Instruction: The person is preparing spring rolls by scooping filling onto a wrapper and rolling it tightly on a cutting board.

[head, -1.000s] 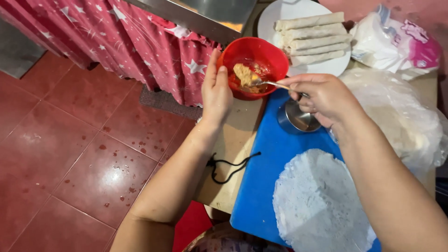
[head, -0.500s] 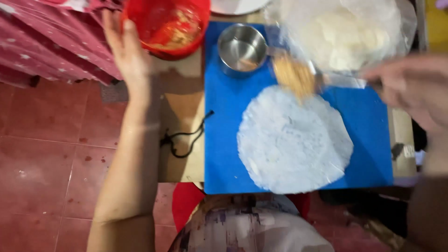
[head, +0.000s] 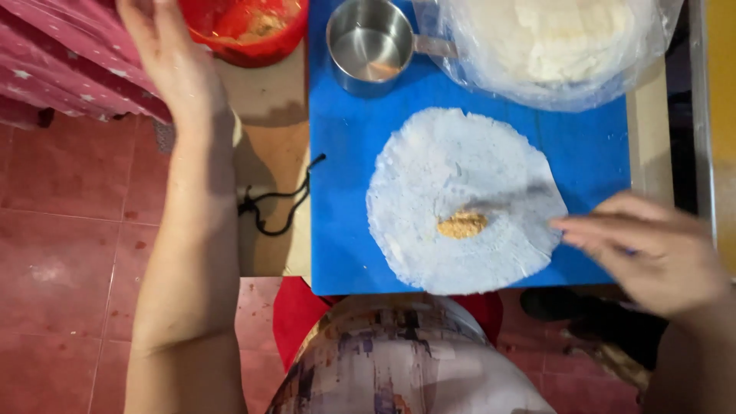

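Observation:
A thin round white wrapper (head: 460, 184) lies flat on a blue cutting board (head: 345, 184). A small heap of brownish filling (head: 461, 225) sits on its near middle, under the blurred bowl of a spoon (head: 506, 201). My right hand (head: 652, 249) grips the spoon's handle at the wrapper's right edge. My left hand (head: 172, 61) rests against the left side of a red bowl (head: 249, 31) that holds more filling.
A small steel cup (head: 370, 44) stands at the board's far edge. Beside it lies a clear plastic bag of white wrappers (head: 552, 46). A black cord (head: 280, 203) lies on the wooden table (head: 268, 138). Red-tiled floor (head: 69, 253) and patterned red cloth (head: 61, 54) are at left.
The spoon came from the red bowl across to the wrapper and down onto it, leaving filling there. My right hand moved nearer and lower. My left hand stayed by the bowl.

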